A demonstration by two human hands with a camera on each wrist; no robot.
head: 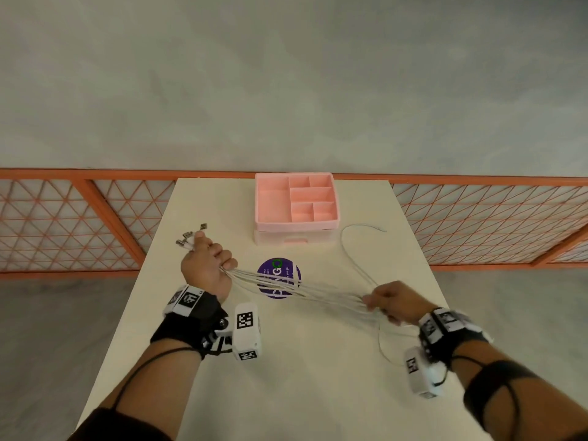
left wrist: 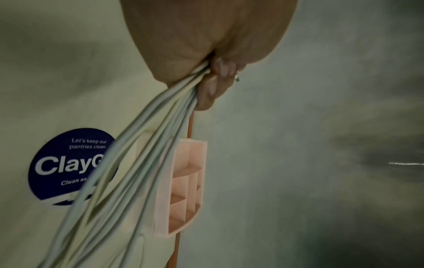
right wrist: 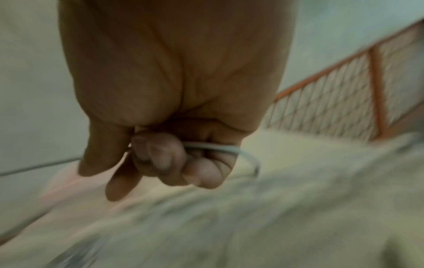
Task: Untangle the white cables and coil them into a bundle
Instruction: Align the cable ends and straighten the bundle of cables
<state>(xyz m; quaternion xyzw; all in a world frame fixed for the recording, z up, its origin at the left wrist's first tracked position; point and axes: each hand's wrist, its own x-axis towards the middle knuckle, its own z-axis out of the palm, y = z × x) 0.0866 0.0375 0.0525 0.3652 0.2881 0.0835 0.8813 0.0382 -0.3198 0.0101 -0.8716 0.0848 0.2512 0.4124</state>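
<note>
Several white cables [head: 305, 289] stretch taut above the table between my two hands. My left hand [head: 208, 261] grips them in a fist at the left, and their metal plug ends [head: 189, 238] stick out past the thumb. The left wrist view shows the strands [left wrist: 146, 154] fanning out from under the curled fingers [left wrist: 210, 90]. My right hand [head: 386, 300] pinches the other end of the bunch at the right. A loose cable tail [head: 350, 246] loops away towards the far right of the table. In the blurred right wrist view my fingers [right wrist: 160, 157] curl round a white cable [right wrist: 229, 148].
A pink organiser box [head: 296, 202] with several open compartments stands at the table's far edge, over a pale drawer. A round purple sticker [head: 278, 278] lies on the cream table [head: 286, 377] beneath the cables. Orange lattice railing [head: 79, 224] runs behind the table on both sides.
</note>
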